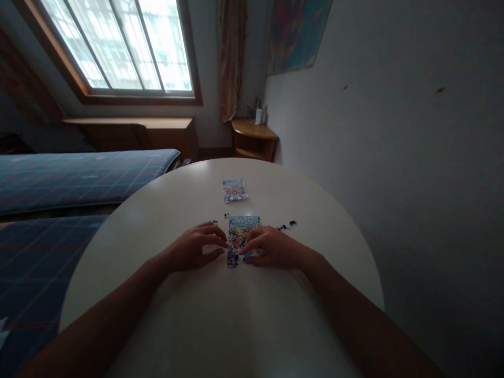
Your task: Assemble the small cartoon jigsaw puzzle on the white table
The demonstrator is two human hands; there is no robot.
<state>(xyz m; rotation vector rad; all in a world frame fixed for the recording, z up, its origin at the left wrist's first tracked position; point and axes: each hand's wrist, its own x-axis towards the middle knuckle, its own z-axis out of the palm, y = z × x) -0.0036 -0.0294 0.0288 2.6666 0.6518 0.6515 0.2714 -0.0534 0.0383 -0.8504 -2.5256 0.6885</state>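
A small printed picture sheet [238,231] in many bright colours lies on the white table, partly covered by my right hand. At its lower left corner sits a joined patch of jigsaw pieces [231,259] in dark blue. My left hand [199,245] rests just left of this patch, its thumb and fingers apart with nothing between them. From the right, my right hand [271,248] reaches in with thumb and index finger close around a small blue jigsaw piece [247,255]. Its other fingers are curled over the sheet.
Loose dark pieces [292,223] lie to the right of the sheet, with a few more behind my left hand. A printed packet [234,190] lies farther back on the round table [189,184]. A checked mattress [79,176] is at left, a wall [394,157] at right.
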